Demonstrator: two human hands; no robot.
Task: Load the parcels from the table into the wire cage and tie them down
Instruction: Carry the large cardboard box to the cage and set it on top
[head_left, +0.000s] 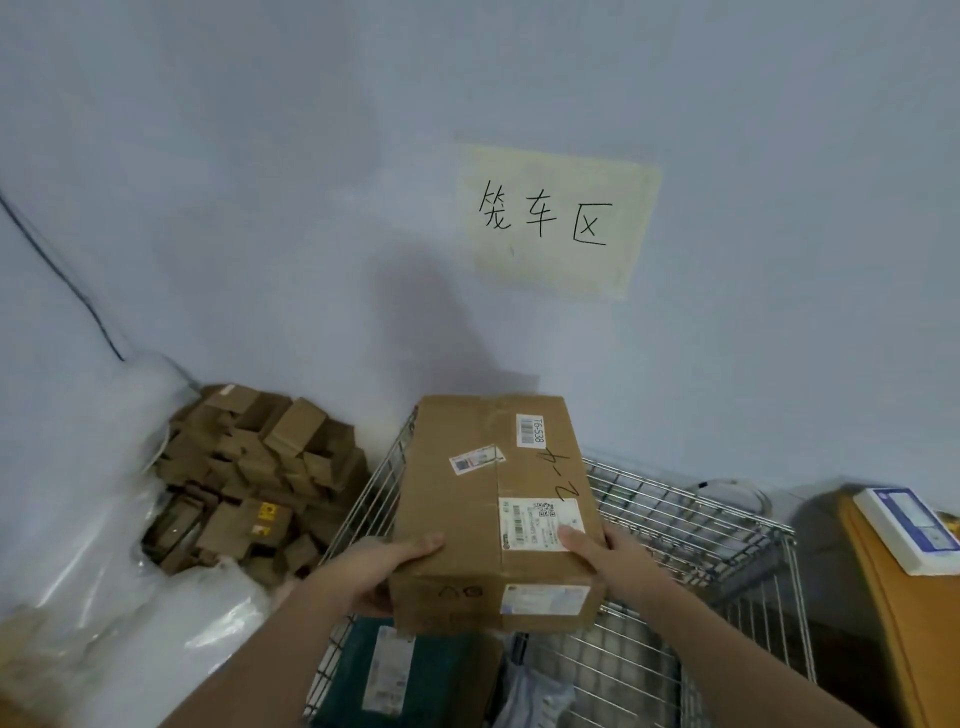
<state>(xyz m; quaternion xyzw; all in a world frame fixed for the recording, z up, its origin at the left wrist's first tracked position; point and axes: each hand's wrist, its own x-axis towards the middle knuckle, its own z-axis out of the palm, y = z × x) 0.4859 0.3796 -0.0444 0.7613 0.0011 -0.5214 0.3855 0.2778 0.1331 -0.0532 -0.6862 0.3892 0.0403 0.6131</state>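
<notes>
You hold a brown cardboard parcel (493, 514) between both hands, above the open top of the wire cage (691, 525). Your left hand (376, 571) grips its near left edge: thumb flat on the top face, fingers curled under and out of view. Your right hand (608, 551) grips the near right corner, thumb lying across the white shipping label (540, 522), fingers wrapped down the side. The parcel's top face carries two more labels farther from your hands and handwritten marks; a further label sits on the face toward you.

Below your hands, inside the cage: a dark green parcel (395, 670) with a white label, and just right of it a grey plastic mailer (535, 691).

Left of your left hand, outside the cage: a heap of small cardboard boxes (254, 467) in clear plastic sheeting. Right of your right hand, beyond the cage: a yellow tabletop (904, 597) with a white-and-blue box (909, 525) on it. On the wall ahead, a paper sign (556, 223) with handwritten characters.
</notes>
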